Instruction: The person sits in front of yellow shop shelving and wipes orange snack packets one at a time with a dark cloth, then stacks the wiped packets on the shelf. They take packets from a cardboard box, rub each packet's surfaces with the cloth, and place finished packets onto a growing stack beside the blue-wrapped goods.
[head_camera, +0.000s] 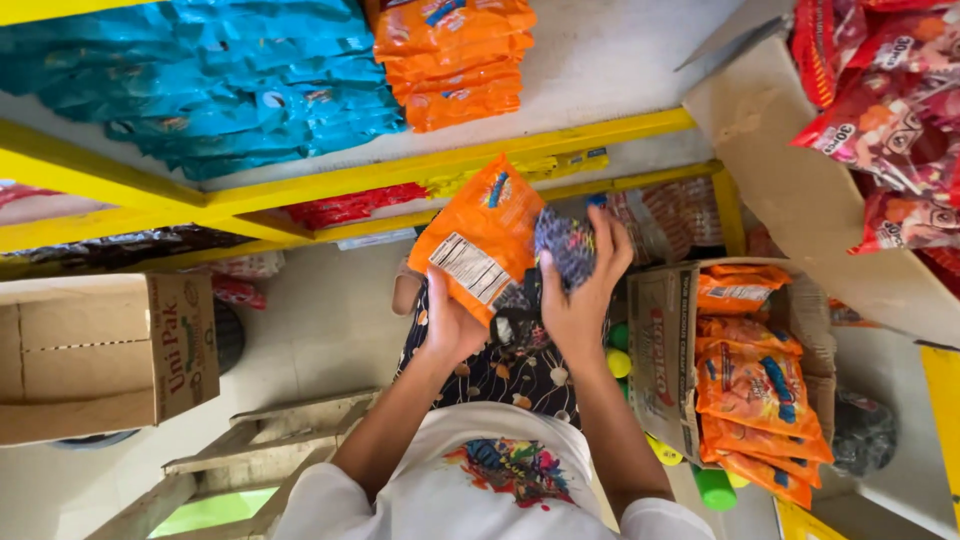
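Observation:
My left hand (447, 325) grips an orange snack packet (483, 232) from below, its back label side toward me, held up in front of the yellow shelf edge (440, 165). My right hand (583, 290) is closed on a crumpled dark patterned cloth (565, 245) that touches the packet's right edge. Below my right arm stands an open cardboard box (660, 350) filled with several more orange packets (760, 390).
On the shelf lie stacked blue packets (220, 90) and orange packets (455, 60). Red packets (890, 110) hang at the upper right above a cardboard flap. A brown carton (100, 350) sits at left, a wooden frame (250, 450) below it. Green and yellow plastic items (620, 360) lie near the box.

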